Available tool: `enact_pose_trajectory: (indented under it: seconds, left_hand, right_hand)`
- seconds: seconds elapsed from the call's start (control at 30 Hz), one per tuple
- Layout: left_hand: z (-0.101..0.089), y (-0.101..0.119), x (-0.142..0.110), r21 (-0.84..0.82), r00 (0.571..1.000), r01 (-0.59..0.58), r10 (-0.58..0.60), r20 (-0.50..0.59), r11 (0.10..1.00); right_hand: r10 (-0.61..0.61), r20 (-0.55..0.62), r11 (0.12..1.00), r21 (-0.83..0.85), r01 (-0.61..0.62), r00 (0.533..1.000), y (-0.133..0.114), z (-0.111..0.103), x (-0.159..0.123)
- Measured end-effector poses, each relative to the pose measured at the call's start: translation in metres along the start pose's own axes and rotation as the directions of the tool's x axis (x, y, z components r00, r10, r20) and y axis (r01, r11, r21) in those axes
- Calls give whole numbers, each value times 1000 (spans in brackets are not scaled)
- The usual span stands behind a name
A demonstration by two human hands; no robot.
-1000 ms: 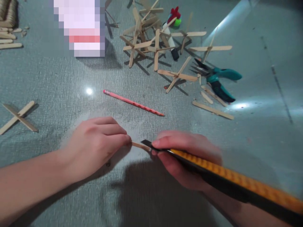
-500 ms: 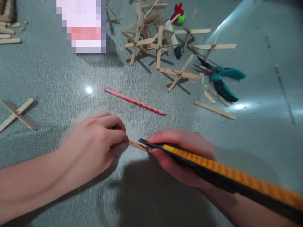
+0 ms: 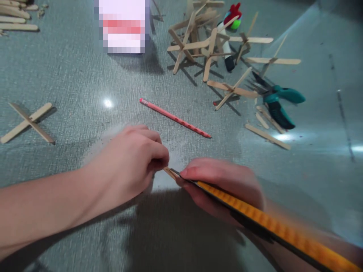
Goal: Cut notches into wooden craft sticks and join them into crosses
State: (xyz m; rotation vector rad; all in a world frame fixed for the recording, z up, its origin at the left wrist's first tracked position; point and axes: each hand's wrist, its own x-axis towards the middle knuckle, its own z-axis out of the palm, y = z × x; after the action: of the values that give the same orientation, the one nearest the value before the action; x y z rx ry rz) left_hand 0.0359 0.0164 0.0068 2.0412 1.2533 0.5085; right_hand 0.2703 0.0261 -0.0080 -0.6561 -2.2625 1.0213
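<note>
My left hand (image 3: 133,156) is closed, pinching one end of a wooden craft stick (image 3: 170,174) just above the table. My right hand (image 3: 227,181) grips a yellow-and-black utility knife (image 3: 249,211), whose handle runs off toward the lower right corner. The knife's dark blade lies along the stick and seems to touch it. My right fingertips are at the stick's other end; whether they hold it too, I cannot tell. Beyond both hands lies a pink pencil (image 3: 176,119).
Several crossed craft-stick pieces (image 3: 210,54) stand at the back, near a white tube with a black cap (image 3: 228,56). Teal-handled pliers (image 3: 276,99) and loose stick bits (image 3: 268,136) lie to the right. Another stick cross (image 3: 30,121) is at left. A blurred-out box (image 3: 124,41) stands behind.
The view has shifted, so the table items appear farther right. My left hand has come nearer the right one. The stick is tilted more steeply, and the blade has turned along it.
</note>
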Motion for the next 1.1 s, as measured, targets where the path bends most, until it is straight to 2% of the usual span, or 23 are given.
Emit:
enact_pose_trajectory:
  seconds: [0.1,0.3,0.53,0.87,1.1]
  left_hand:
    - [1,-1,1,20,1000,5,-5,13,1000]
    - [2,-1,1,32,1000,23,-23,11,999]
    - [2,-1,4,52,999,28,-30,44,998]
    - [3,-3,4,71,999,-13,9,45,997]
    - [3,0,5,49,998,38,-40,50,998]
  right_hand:
    - [-11,25,1000,-28,12,1000,-1,-2,1]
    - [-120,57,986,-111,125,991,-4,-5,6]
    - [-129,90,978,-155,142,988,-4,-3,4]
    - [-135,77,964,-220,149,988,-6,-2,2]
    - [-188,174,894,-377,242,967,-7,-2,-2]
